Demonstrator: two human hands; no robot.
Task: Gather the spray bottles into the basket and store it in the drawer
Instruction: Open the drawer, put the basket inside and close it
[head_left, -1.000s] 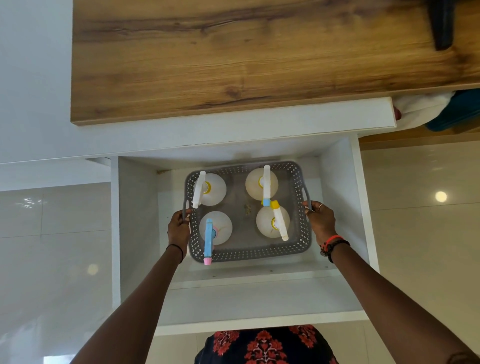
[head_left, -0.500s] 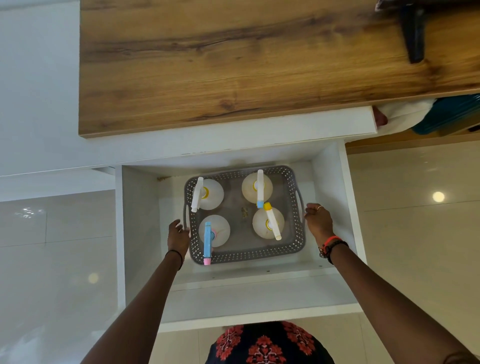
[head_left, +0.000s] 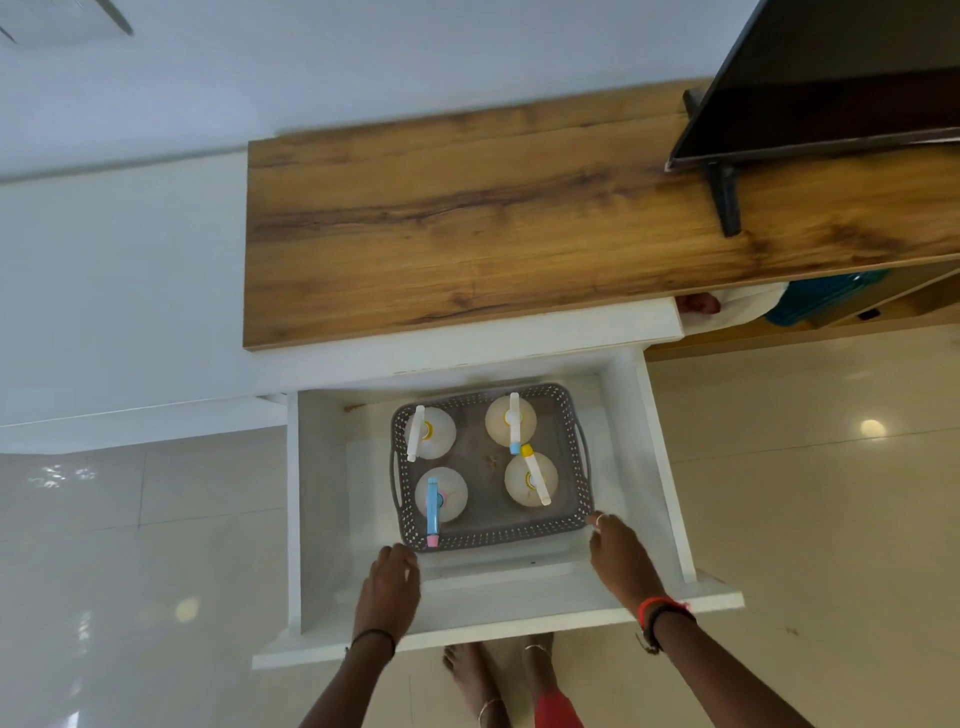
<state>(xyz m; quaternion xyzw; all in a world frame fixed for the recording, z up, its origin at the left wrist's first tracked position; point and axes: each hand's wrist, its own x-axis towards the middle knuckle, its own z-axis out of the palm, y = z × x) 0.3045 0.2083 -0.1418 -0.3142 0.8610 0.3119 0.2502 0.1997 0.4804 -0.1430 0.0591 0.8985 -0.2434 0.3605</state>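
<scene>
Wooden top: a brown, grained board is laid across the far part of the scene, above a white cabinet band. Dark screen: set at the far right on the board and carried by a black stand foot. White wall: seen to the left of the board and beyond it. Glossy pale floor tiles: shown at left and right, with a round light reflection at the right. Teal object and white cloth: lodged beneath the board's right end and partly hidden.

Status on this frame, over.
Left hand, right hand open, holding nothing. Basket with four spray bottles sits in drawer. Drawer open, nothing seen blocking it.
</scene>
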